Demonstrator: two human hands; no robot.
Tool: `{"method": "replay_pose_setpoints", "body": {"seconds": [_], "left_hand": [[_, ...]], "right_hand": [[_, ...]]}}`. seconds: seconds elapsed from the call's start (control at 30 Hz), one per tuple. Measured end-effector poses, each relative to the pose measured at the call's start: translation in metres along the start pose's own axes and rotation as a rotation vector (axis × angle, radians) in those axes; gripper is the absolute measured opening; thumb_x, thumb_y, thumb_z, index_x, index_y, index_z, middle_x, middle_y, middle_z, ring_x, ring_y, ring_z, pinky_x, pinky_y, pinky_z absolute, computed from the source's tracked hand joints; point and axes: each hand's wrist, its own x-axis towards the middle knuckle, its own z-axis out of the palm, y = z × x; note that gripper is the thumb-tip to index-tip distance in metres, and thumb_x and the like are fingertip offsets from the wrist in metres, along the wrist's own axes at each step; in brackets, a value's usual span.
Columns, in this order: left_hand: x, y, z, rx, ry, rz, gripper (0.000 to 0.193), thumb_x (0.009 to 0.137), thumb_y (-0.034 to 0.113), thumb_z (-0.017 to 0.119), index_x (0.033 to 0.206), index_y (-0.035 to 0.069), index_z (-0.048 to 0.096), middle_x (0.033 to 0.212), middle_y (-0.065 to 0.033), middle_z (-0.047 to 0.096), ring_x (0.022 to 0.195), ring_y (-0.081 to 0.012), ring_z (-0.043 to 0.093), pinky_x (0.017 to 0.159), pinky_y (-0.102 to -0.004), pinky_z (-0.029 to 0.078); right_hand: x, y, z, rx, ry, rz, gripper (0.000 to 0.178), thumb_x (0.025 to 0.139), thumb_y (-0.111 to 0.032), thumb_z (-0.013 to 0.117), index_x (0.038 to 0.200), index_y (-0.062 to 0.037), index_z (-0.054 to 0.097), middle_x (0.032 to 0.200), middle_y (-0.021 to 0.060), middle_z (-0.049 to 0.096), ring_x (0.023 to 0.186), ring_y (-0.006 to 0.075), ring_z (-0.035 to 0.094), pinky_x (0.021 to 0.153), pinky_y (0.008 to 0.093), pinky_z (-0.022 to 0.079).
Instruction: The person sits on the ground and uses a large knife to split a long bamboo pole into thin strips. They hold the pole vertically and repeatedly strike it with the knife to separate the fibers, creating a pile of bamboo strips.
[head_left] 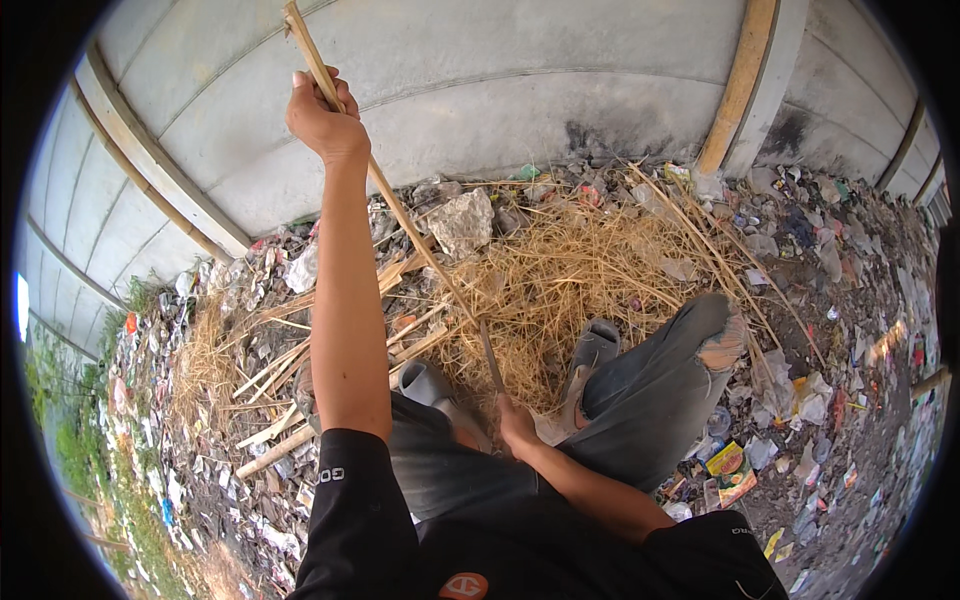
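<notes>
My left hand (328,115) is raised in front of the wall, its fingers wrapped round a long bamboo strip (400,210). The strip slants from the upper left down toward my knees. Low between my legs, my right hand (516,424) is closed on the handle end of a knife (490,357) with a dark, narrow blade. The blade's far end meets the lower end of the bamboo strip; whether it has cut into it I cannot tell. The knife's handle is hidden in my fist. Dry straw (560,270) and thin shavings lie beneath the blade.
A grey concrete wall (540,110) with upright bamboo poles (740,85) stands ahead. Split bamboo pieces (275,450) lie to the left, long thin strips (715,250) to the right. A rock (462,224) sits near the wall. Scattered litter (800,400) covers the ground around my grey shoes (597,342).
</notes>
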Motion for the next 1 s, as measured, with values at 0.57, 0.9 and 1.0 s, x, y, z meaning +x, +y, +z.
{"method": "replay_pose_setpoints", "body": {"seconds": [0.57, 0.9, 1.0], "left_hand": [[-0.150, -0.056, -0.174, 0.318, -0.038, -0.169, 0.044, 0.104, 0.045, 0.045, 0.089, 0.004, 0.056, 0.064, -0.0041, 0.052, 0.060, -0.0153, 0.053, 0.057, -0.0309, 0.041], [-0.115, 0.087, -0.141, 0.107, 0.322, -0.005, 0.060, 0.104, 0.059, 0.040, 0.061, 0.020, 0.025, 0.052, 0.0058, 0.020, 0.045, -0.0082, 0.014, 0.041, -0.0271, 0.011], [-0.109, 0.125, -0.127, 0.055, 0.381, 0.085, 0.063, 0.101, 0.064, 0.042, 0.060, 0.021, 0.020, 0.050, 0.0052, 0.019, 0.043, -0.0079, 0.014, 0.042, -0.0276, 0.009]], "right_hand": [[0.009, -0.010, -0.027, 0.420, -0.101, 0.038, 0.052, 0.106, -0.047, 0.046, 0.072, -0.0079, 0.048, 0.055, 0.0036, 0.045, 0.041, 0.0156, 0.048, 0.041, 0.0348, 0.043], [0.022, -0.086, -0.094, 0.214, 0.033, -0.333, 0.041, 0.104, -0.034, 0.054, 0.078, -0.0025, 0.052, 0.063, 0.0027, 0.043, 0.060, 0.0120, 0.038, 0.058, 0.0329, 0.037], [-0.002, -0.136, -0.101, 0.033, 0.034, -0.568, 0.035, 0.102, -0.031, 0.060, 0.082, -0.0029, 0.054, 0.064, 0.0067, 0.054, 0.056, 0.0206, 0.051, 0.055, 0.0359, 0.042]]}}
